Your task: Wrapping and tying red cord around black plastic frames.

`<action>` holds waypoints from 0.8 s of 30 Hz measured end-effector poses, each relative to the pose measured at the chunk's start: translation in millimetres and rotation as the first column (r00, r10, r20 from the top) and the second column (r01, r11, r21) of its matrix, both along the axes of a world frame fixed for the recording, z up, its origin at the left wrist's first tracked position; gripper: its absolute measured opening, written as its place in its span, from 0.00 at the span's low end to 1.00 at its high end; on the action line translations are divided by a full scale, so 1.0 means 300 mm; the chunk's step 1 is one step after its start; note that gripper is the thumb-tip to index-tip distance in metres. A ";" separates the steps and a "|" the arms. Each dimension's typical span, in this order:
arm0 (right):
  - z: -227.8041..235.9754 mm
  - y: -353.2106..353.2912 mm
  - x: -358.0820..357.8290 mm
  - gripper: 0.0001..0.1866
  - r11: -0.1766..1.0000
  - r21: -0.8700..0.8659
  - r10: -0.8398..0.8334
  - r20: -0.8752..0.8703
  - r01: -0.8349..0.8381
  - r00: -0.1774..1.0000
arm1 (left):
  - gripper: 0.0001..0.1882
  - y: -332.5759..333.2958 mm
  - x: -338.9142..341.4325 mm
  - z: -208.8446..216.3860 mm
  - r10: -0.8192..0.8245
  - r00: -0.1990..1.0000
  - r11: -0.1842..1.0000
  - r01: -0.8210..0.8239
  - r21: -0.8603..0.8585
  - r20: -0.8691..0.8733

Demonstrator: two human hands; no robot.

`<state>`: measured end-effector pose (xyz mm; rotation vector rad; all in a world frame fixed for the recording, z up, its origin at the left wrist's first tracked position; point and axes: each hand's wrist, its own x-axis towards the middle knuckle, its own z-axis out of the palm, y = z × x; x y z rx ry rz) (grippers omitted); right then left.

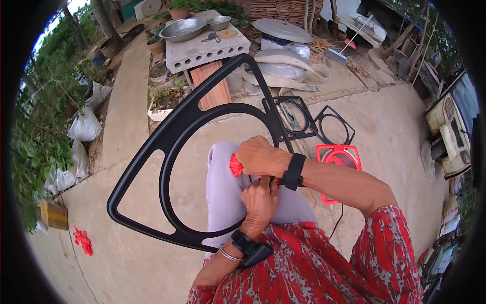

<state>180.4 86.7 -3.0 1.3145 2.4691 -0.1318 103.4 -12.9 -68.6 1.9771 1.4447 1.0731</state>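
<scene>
A large black frame (174, 124) with a round opening and rounded corners rests tilted across my lap, over the pale lilac trousers (221, 190). My right hand (261, 156) reaches over the frame's right side and is closed around a bunched red cord (236, 165), which sticks out beside the fist. Just below it, my left hand (259, 201) has its fingers pinched together near the frame's right edge. What lies between those fingers is hidden, though a bit of red shows close by, under the right wrist.
Two smaller black frames (331, 126) and a red square frame (358, 162) lie ahead on the right. A concrete block (207, 55) bears metal bowls (183, 29). Red scraps (82, 240) and a cardboard box (53, 215) are at the left.
</scene>
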 end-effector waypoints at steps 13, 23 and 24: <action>-0.068 -0.103 0.027 0.18 0.772 -0.635 -0.628 -0.755 0.030 0.187 | 0.07 -0.003 0.001 -0.029 -0.011 0.998 0.999 0.008 -0.047 -0.067; -0.003 -0.092 0.082 0.20 0.915 -0.401 -0.385 -0.832 0.046 0.400 | 0.02 0.025 -0.035 -0.052 0.057 0.824 0.759 0.331 -0.561 0.563; -0.002 -0.094 0.078 0.20 0.905 -0.425 -0.405 -0.840 0.025 0.361 | 0.02 0.029 -0.043 -0.028 0.200 0.685 0.652 0.441 -0.617 0.701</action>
